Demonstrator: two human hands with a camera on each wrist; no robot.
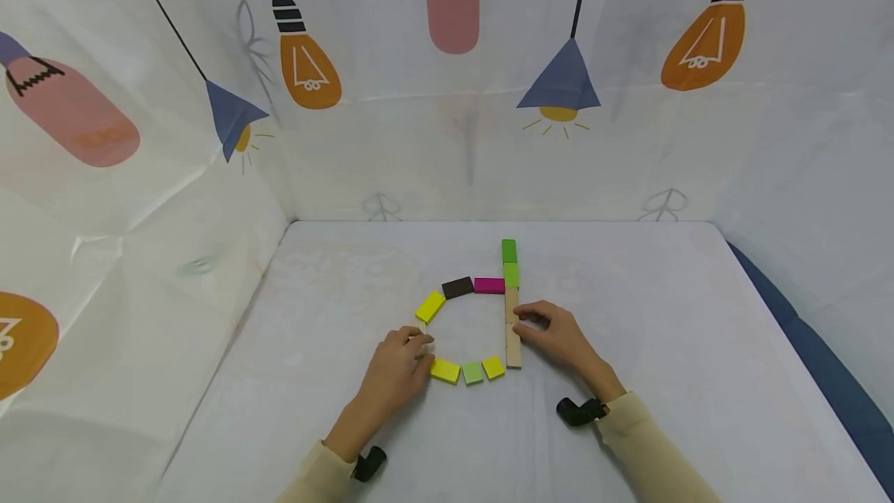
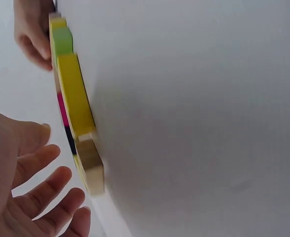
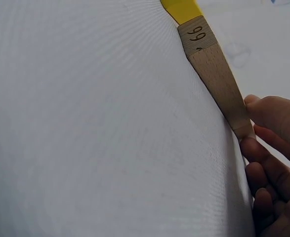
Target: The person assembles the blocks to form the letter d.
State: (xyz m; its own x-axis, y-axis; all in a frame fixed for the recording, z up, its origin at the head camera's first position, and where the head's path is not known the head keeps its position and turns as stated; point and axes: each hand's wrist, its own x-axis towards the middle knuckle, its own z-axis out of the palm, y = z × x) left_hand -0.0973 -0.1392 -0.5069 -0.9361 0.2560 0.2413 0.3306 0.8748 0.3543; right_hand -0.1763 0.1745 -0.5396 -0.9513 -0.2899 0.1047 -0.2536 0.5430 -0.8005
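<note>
Small coloured and plain wooden blocks lie on the white table in a rounded outline with a straight column at right. My left hand (image 1: 396, 371) hovers at the outline's left side, partly covering a plain wooden block (image 1: 420, 325). In the left wrist view its fingers are loosely bent beside a plain block (image 2: 90, 165) and hold nothing. My right hand (image 1: 562, 336) is at the right side of the column, thumb and forefinger touching the plain wooden blocks (image 1: 513, 348). In the right wrist view those fingertips meet the edge of a wooden block (image 3: 216, 81), not wrapped round it.
Two green blocks (image 1: 510, 262) top the column. Magenta (image 1: 489, 286), black (image 1: 458, 288) and yellow (image 1: 431, 307) blocks curve along the far side; yellow (image 1: 445, 371) and light green (image 1: 472, 373) ones along the near side. A lamp-printed white sheet (image 1: 419, 138) hangs behind the table (image 1: 335, 278).
</note>
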